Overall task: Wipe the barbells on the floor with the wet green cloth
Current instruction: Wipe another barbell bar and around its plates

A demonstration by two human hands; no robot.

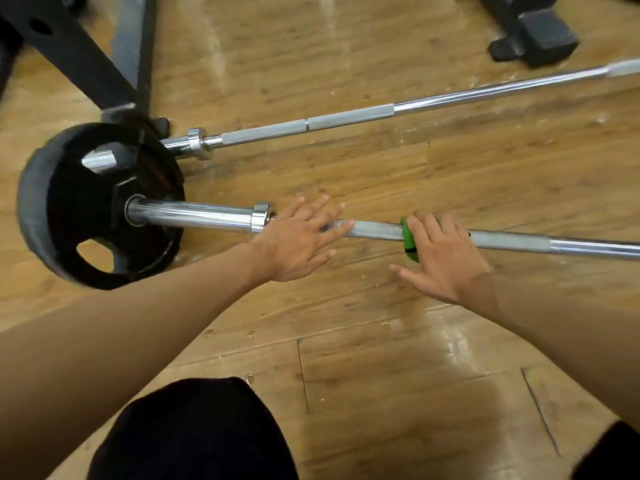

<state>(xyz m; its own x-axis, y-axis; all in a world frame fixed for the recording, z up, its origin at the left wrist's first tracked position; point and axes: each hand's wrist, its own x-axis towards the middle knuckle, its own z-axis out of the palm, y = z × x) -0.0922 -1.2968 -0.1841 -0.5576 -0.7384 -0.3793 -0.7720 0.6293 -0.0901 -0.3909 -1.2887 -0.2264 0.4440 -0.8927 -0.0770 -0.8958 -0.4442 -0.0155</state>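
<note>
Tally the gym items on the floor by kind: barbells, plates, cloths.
Barbells: 2, near barbell and far barbell
Weight plates: 1 plainly visible, the weight plate
Green cloths: 1, the green cloth
Total: 4

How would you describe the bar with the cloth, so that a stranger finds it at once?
Find the black plate on the floor. The near bar runs right from its hub. Unlike the far bar, it carries that plate and the green cloth.
</note>
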